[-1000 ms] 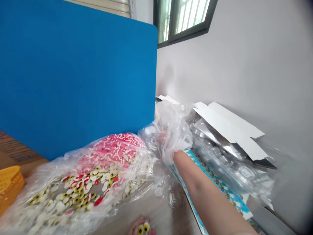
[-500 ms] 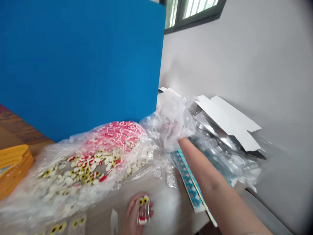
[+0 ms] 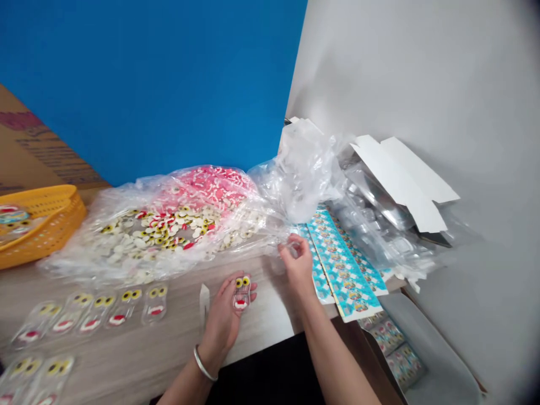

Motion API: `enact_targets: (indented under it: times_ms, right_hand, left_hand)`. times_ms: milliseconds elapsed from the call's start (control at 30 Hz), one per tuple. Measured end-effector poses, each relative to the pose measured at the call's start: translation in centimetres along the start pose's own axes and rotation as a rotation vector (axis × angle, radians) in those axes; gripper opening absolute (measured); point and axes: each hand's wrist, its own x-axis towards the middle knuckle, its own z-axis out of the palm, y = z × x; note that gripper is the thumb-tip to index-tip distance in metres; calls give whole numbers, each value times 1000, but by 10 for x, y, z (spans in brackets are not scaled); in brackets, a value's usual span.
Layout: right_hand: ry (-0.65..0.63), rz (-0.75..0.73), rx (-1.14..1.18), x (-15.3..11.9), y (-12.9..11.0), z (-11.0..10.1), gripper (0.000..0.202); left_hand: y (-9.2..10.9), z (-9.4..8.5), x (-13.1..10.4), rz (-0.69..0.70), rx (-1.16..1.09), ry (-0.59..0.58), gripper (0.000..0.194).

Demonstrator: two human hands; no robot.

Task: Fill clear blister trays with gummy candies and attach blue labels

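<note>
My left hand (image 3: 228, 309), with a bracelet on the wrist, holds a small clear plastic case (image 3: 242, 293) with two yellow eye pieces and a red-and-white mouth piece in it. To its right, my right hand (image 3: 298, 261) has its fingers curled round a clear plastic piece (image 3: 292, 247), whose shape is hard to make out. Clear plastic bags with eye pieces (image 3: 169, 239) and pink-and-white pieces (image 3: 211, 183) lie beyond both hands. Several filled cases (image 3: 155, 304) rest in rows at the left.
Blue printed sticker sheets (image 3: 343, 261) lie right of my right hand, beside a heap of clear plastic shells (image 3: 375, 225) with white card (image 3: 405, 185) on top. A yellow basket (image 3: 54, 225) stands at the left. A bin (image 3: 434, 349) holds packed items at the lower right.
My right hand has come back from inside the crumpled clear bag toward my left hand, with a clear piece in its fingers. The view has shifted, showing more of the table and the rows of cases.
</note>
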Motion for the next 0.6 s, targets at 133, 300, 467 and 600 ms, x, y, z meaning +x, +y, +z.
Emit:
enact_targets:
  times_ms: [133, 300, 467, 600]
  right_hand:
    - [-273, -357, -363, -50, 0, 19, 34]
    - [-422, -474, -508, -46, 4, 16, 66]
    - [-321, -299, -314, -35, 10, 10, 55]
    - [-179, -177, -228, -44, 16, -2, 37]
  left_hand:
    - [5, -11, -9, 40, -9, 83, 27]
    - [5, -20, -11, 39, -10, 116, 26]
    - [2, -21, -10, 48, -13, 106, 26]
    - [2, -21, -9, 47, -5, 106, 27]
